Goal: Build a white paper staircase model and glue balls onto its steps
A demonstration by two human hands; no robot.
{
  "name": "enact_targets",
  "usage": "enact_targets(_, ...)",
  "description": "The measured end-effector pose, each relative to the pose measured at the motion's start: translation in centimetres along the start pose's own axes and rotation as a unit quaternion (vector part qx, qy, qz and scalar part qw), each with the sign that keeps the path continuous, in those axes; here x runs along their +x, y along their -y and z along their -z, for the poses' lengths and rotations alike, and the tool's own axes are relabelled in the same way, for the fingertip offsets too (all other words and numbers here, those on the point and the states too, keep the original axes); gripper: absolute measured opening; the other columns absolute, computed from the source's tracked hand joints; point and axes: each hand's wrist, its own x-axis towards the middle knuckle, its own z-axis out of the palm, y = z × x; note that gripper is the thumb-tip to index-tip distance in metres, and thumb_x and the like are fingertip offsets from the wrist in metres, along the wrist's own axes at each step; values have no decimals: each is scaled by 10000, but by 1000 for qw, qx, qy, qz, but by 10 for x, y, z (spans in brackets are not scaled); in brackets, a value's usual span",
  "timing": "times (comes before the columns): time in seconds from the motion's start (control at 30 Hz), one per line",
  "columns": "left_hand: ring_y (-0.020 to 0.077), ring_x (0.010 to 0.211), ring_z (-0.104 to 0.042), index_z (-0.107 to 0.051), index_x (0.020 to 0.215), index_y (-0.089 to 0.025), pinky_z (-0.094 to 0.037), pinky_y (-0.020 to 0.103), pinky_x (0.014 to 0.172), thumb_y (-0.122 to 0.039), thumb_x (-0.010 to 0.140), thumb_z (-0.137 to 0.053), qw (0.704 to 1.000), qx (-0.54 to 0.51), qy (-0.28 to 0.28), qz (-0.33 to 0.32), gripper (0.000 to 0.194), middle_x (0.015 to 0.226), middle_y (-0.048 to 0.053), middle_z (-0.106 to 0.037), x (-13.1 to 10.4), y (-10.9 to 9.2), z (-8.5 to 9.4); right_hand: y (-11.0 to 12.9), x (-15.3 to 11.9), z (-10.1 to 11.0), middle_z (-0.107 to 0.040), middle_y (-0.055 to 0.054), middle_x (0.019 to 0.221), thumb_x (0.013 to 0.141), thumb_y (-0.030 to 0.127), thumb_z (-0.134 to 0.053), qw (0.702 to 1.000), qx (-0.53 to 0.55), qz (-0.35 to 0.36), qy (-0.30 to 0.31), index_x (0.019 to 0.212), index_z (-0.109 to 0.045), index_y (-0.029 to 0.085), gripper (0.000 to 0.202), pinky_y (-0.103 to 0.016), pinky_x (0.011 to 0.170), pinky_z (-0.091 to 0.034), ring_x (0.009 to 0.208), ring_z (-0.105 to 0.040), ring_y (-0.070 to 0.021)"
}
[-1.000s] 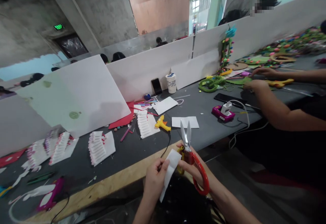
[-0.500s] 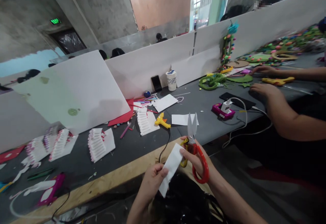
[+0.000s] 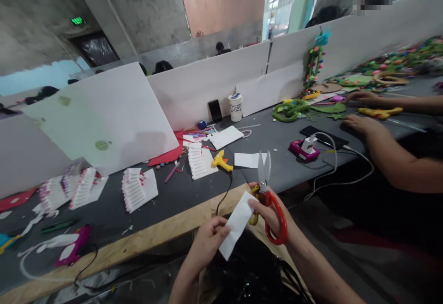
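Note:
A folded white paper strip (image 3: 238,223) is stretched at a slant between my hands, above my lap. My left hand (image 3: 211,241) pinches its lower left side between thumb and fingers. My right hand (image 3: 269,211) grips its upper end with the thumb and also holds red-handled scissors (image 3: 276,216), whose blades point up and stand slightly apart. A yellow-and-black handle (image 3: 254,190) shows by the right fingers; I cannot tell what tool it belongs to. Just beyond the scissors, a flat white paper piece (image 3: 247,160) lies on the table.
A yellow glue gun (image 3: 222,161) and fan-like pleated paper pieces (image 3: 134,191) lie on the dark table (image 3: 180,207). A magenta glue gun (image 3: 73,246) sits at left. To the right are a power strip (image 3: 304,151), cables and a co-worker's hands (image 3: 360,124). A paper cup (image 3: 236,108) stands behind.
The view has shifted slightly, so the table things sit a little further right. Both hands keep their hold on the paper strip and scissors; the strip is tilted slightly differently.

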Motion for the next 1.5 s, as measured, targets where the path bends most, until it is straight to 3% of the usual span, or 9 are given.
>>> enact_targets(0.13,288,1157,-626,-624,1216,-170,-509,448,977,-531,906,-508,930,236,-193,-206,490,1248,151,-666,-3,-2,-6,3,1,-5,-637,7,771,629,444,-773,999,9,7,-42,1041,-591,210,508,-295,630,-485,688,-602,-178)
enact_targets(0.27,303,1242,-577,-523,1371,-163,-482,452,1033,-433,906,-553,834,396,-187,-335,539,1348,173,-607,2,-4,-21,5,-3,-19,-629,23,734,621,430,-769,997,37,1,-68,1034,-577,216,503,-286,573,-474,614,-571,-160)
enact_targets(0.4,276,1174,-621,-546,1356,-143,-490,405,1003,-266,965,-366,905,313,-145,-250,447,1278,174,-654,9,-1,-29,7,-6,-28,-623,24,736,659,473,-766,995,64,19,-73,1043,-580,232,491,-288,556,-482,604,-578,-158)
enact_targets(0.5,275,1007,-674,-631,1249,-155,-523,387,915,-405,966,-372,979,134,-87,-128,457,1162,165,-705,7,-1,-28,7,-6,-25,-635,12,780,691,509,-767,994,78,28,-68,1073,-570,241,507,-301,595,-506,640,-613,-166)
enact_targets(0.57,262,896,-681,-658,1180,-143,-547,369,822,-538,932,-414,998,-11,-26,-59,527,1093,164,-719,3,-5,-25,7,-6,-18,-656,-3,831,688,502,-788,995,73,36,-57,1082,-563,246,521,-305,647,-517,708,-636,-175)
enact_targets(0.7,206,744,-662,-602,1240,-136,-530,316,668,-637,837,-541,979,-194,65,7,646,1069,149,-713,-6,-13,-21,9,-8,-11,-679,-27,905,661,501,-817,997,65,31,-3,1104,-546,252,577,-309,677,-521,791,-650,-197)
enact_targets(0.9,184,726,-642,-596,1222,-137,-494,301,671,-622,794,-618,965,-231,123,16,647,955,115,-716,-6,-10,-23,14,-13,-20,-624,15,745,662,541,-791,998,39,3,46,1077,-554,229,571,-287,546,-481,608,-582,-166)
enact_targets(1.13,191,704,-626,-691,913,-89,-439,259,619,-639,726,-672,979,-160,115,56,581,807,84,-700,-8,-2,-22,15,-7,-18,-632,-6,793,692,517,-782,998,-23,38,36,1090,-585,222,533,-279,584,-481,666,-579,-172)
enact_targets(1.5,181,610,-630,-695,763,-123,-440,258,567,-514,679,-724,967,-235,66,72,401,746,80,-715,-2,-8,-26,24,19,-10,-647,-26,854,772,464,-733,989,-91,105,47,1178,-554,240,498,-322,638,-510,732,-621,-191)
